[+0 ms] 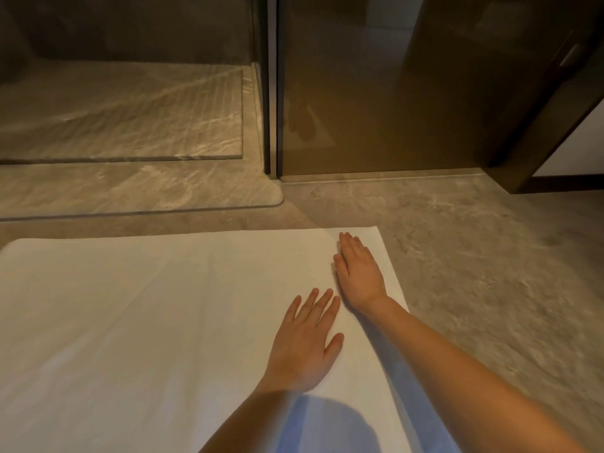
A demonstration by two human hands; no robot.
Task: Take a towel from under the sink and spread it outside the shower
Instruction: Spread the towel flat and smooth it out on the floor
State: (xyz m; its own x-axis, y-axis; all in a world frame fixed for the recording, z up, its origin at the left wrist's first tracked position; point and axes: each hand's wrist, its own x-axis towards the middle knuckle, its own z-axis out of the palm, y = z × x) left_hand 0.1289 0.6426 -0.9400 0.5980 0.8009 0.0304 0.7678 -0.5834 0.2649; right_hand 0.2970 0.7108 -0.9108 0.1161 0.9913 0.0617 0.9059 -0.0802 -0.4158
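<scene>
A white towel [147, 322] lies flat and unfolded on the stone floor, just in front of the raised shower step [140, 191]. My left hand [304, 341] rests palm down on the towel's right part, fingers slightly apart. My right hand [358, 269] lies flat on the towel near its far right corner, fingers together and pointing away from me. Neither hand grips anything. Both bare forearms reach in from the lower right.
A dark metal post [273, 86] divides the open shower floor [121, 109] on the left from a tinted glass panel [376, 93] on the right. A brown door [549, 109] stands ajar at the far right. Bare marble floor [474, 256] lies right of the towel.
</scene>
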